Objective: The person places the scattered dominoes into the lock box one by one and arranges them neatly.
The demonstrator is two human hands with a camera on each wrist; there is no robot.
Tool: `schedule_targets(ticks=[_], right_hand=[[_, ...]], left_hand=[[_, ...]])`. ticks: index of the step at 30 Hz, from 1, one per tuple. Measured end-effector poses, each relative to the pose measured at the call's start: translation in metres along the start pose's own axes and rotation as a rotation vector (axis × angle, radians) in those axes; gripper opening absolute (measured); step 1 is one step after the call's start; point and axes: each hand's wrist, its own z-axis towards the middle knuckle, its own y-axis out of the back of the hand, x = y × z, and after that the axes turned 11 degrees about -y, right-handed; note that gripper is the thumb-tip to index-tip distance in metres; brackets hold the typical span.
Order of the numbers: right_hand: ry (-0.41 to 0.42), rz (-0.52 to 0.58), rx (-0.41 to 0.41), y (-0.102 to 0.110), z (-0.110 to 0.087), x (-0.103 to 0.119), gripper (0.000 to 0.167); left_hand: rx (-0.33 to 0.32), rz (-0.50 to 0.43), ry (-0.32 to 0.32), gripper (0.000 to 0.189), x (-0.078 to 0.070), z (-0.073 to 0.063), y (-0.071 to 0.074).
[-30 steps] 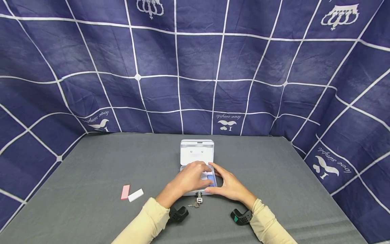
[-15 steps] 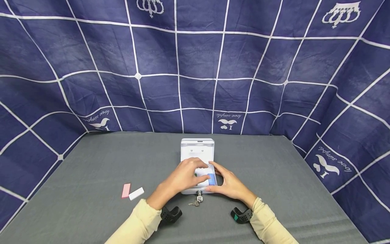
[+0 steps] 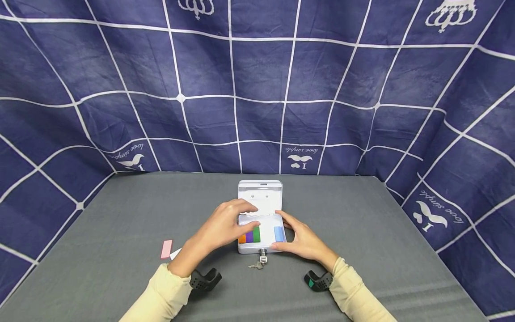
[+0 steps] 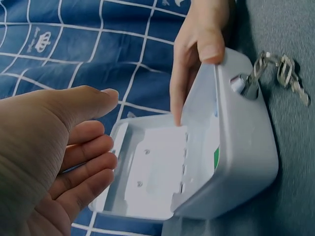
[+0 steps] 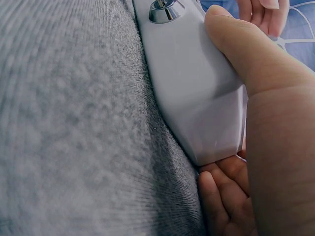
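Note:
A white cash box [image 3: 249,251] stands with its lid [image 3: 266,203] raised at the back. My right hand [image 3: 304,241] grips its right side, thumb at the front corner and fingers along the side wall. Over the box's left part hovers my left hand [image 3: 225,225], thumb and fingers apart, holding nothing. Inside at the left lie an orange block [image 3: 242,238], a purple block [image 3: 249,236] and a green block [image 3: 256,235] side by side. A blue block [image 3: 279,234] lies inside at the right. Keys [image 3: 257,265] hang from the front lock.
To the left on the grey table [image 3: 120,250] lie a pink block [image 3: 166,249] and a white block [image 3: 174,253], the latter partly behind my left forearm. A blue gridded cloth [image 3: 257,89] hangs behind the table.
My left hand has moved left from over the box's middle, uncovering the orange, purple and green blocks. The right hand keeps its place on the box.

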Motion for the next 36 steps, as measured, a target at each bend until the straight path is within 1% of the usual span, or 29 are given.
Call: schedule_targets(ticks=[4,8,13,19,26,36], right_hand=[[-0.018,-0.007,0.001,0.000,0.002,0.001,0.097],[-0.023,-0.013,0.000,0.000,0.001,0.002,0.096],[-0.026,-0.014,-0.003,-0.001,0.000,0.000,0.096],[-0.025,-0.020,-0.005,-0.001,0.000,0.001,0.099],[-0.033,-0.021,-0.011,-0.001,-0.003,0.002,0.098],[-0.011,-0.008,-0.021,-0.004,-0.005,0.000,0.098]], left_hand=[[-0.025,0.024,-0.001,0.030,0.003,-0.005,0.009],[-0.053,0.046,-0.008,0.029,0.006,-0.009,0.015],[-0.077,0.038,0.002,0.029,0.010,-0.016,0.021],[-0.076,0.036,0.024,0.029,0.012,-0.027,0.032],[-0.089,0.055,0.044,0.028,0.016,-0.038,0.040],[-0.098,0.105,0.090,0.027,0.022,-0.056,0.053]])
